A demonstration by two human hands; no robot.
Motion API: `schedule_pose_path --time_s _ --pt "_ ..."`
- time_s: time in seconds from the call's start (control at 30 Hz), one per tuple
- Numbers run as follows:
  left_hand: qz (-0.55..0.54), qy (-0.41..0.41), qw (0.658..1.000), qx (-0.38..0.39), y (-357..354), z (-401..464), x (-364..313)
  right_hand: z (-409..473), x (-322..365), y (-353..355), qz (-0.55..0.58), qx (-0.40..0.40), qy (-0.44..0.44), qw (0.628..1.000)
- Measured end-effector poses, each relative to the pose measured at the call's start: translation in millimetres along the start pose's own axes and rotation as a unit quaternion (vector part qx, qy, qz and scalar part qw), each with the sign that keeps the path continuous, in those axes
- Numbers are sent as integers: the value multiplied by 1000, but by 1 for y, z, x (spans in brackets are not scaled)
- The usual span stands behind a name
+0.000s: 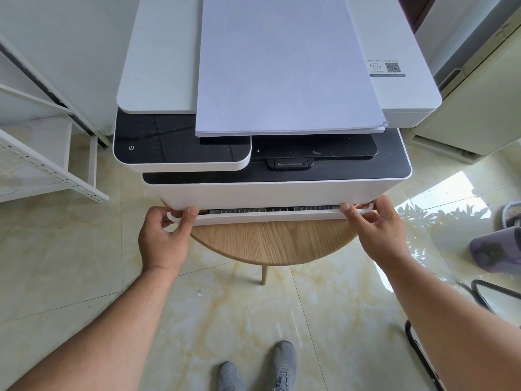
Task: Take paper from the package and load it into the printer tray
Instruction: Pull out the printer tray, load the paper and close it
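Observation:
A white and black printer stands on a round wooden table. A stack of white paper lies flat on the printer's lid, its near edge overhanging the black output area. At the printer's bottom front, the white paper tray is slightly out, showing a narrow ribbed gap above it. My left hand pinches the tray's left corner. My right hand pinches its right corner. No paper package is in view.
A white metal shelf frame stands to the left of the printer. A cream cabinet is at the right. A purple-grey object and a black metal frame lie on the glossy tiled floor at right. My grey shoes are below.

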State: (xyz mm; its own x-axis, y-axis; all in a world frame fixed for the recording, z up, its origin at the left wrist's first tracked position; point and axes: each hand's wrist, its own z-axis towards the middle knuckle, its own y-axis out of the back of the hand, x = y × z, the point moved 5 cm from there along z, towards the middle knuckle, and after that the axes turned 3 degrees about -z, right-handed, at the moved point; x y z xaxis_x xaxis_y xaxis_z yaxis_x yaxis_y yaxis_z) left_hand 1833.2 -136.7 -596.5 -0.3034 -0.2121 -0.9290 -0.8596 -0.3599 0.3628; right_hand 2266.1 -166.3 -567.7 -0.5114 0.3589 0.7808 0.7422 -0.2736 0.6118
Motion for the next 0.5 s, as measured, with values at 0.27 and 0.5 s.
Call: schedule_pose_path --time_s 0.27,0.5 --pt "-11 30 999 -2 3 1 -2 -2 2 0 -26 -6 -4 1000" --pt "10 51 999 -2 -2 -11 -4 -9 3 -4 -59 -19 -25 998"
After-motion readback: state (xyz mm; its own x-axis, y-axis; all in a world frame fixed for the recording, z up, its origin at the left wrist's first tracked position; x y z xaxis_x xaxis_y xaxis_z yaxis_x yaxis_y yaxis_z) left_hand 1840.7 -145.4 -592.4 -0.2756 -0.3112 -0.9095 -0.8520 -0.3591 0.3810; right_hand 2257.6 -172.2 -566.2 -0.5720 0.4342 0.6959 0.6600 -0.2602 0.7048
